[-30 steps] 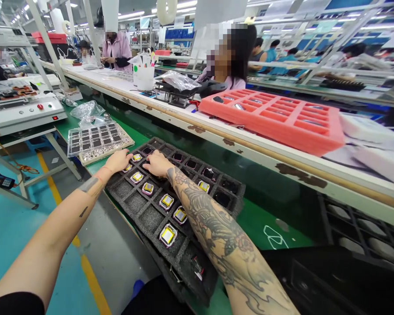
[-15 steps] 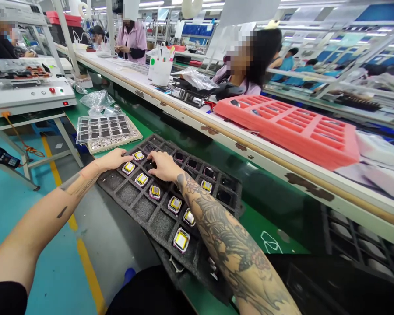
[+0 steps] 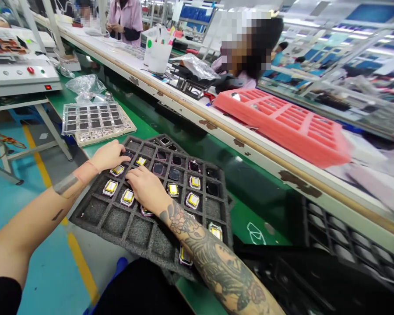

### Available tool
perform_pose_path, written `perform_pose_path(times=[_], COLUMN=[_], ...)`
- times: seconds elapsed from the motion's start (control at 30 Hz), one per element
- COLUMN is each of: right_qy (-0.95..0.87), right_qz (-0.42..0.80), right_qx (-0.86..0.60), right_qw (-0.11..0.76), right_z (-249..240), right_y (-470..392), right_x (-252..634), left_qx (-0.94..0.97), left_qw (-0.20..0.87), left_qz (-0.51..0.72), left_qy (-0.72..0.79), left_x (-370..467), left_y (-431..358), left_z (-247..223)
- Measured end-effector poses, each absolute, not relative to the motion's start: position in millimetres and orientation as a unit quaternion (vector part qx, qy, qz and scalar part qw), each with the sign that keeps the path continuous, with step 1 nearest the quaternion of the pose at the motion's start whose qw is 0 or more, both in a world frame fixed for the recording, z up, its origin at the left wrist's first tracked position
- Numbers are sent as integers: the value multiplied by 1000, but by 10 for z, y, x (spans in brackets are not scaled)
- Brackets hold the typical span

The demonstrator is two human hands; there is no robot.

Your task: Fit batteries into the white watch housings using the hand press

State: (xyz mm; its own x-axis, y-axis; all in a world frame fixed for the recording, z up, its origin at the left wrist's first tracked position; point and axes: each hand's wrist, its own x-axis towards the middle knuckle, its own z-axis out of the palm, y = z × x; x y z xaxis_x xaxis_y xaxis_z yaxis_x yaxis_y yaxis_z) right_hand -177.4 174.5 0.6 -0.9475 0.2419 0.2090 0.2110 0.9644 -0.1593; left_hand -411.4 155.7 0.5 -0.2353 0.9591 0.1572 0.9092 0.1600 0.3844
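Our left hand (image 3: 109, 156) and right hand (image 3: 147, 187), closure indiscernible, overlie a charcoal rectangular foam tray (image 3: 114, 220): likely light, flexible, best rim-held.

A green-topped workbench (image 3: 243, 215) carries a dark grey foam tray with square compartments (image 3: 114, 219), overhanging the near edge. Past this foam tray's left end lie a rectangular cream tray (image 3: 105, 134) and crumpled clear plastic (image 3: 86, 84); right of the foam tray, a thin white loop (image 3: 256, 232).

The right forearm (image 3: 213, 258) hides part of the black foam tray (image 3: 114, 219), blur softens the pink tray (image 3: 302, 146), and the left edge crops the white machine (image 3: 6, 83).
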Motion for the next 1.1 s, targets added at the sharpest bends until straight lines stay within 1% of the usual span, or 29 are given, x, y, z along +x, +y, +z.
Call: perform_pose_path(times=[0.13, 0.23, 0.33, 0.43, 0.53, 0.63, 0.73, 0.87, 0.97, 1.1], right_qy=[-973, -951, -898, -857, -854, -856, -865, -880, -875, -867], right_qz=[112, 102, 27, 23, 60, 75, 64, 58, 58, 78], right_qx=[-131, -230, -419, -505, -507, -500, -480, -458, -468, -476], right_qw=[156, 181, 132, 99, 94, 113, 132, 108, 108, 124], right_z=[13, 165, 316, 308, 196, 131, 143, 189, 194, 115], right_y=[1810, 2055, 2472, 2875, 3096, 3121, 3009, 2728, 2488, 2324], right_x=[-1656, -1553, -1415, -1287, -1222, -1189, -1113, -906, -775, -784], left_qx=[649, 653, 665, 673, 672, 697, 723, 733, 743, 761], left_qw=[73, 62, 55, 59, 51, 66, 90, 96, 87, 40], left_qz=[242, 282, 294, 278, 268, 258, 233, 186, 179, 214], left_qy=[718, 700, 685, 683, 689, 665, 644, 647, 639, 611], left_x=[-4076, -4057, -4098, -4154, -4078, -3791, -3430, -3166, -3130, -3096], left_y=[1690, 1570, 1417, 1327, 1437, 1824, 2338, 2796, 2860, 2702], left_z=[-28, -14, -6, 19, 88, 149, 140, 69, 53, 48])
